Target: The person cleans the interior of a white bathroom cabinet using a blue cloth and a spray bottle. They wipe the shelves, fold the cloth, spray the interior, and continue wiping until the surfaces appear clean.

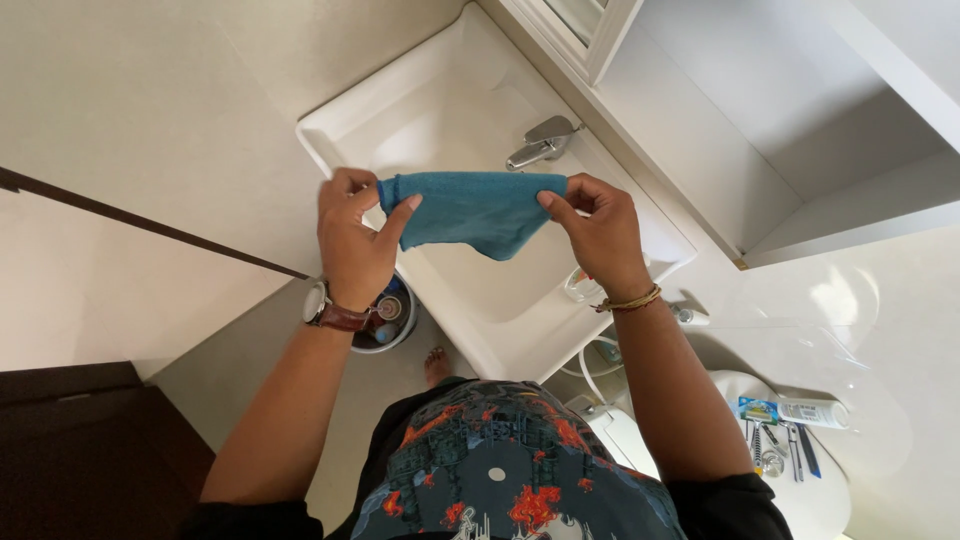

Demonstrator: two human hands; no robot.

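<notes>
I hold a blue cloth (470, 210) stretched out between both hands above a white washbasin (330, 125). My left hand (355, 240), with a brown-strapped watch on the wrist, pinches the cloth's left corner. Its right corner is gripped by my right hand (600, 235), which wears a thin bracelet. The cloth's lower edge sags in a point over the basin's bowl. A chrome tap (540, 142) stands at the back of the basin, just beyond the cloth.
A small bucket (392, 318) with bottles sits on the floor under my left wrist. At the lower right a white toilet tank lid (820, 490) carries a tube, razors and small tools. A white cabinet (720, 110) hangs at the upper right; a dark door (90, 450) is at the lower left.
</notes>
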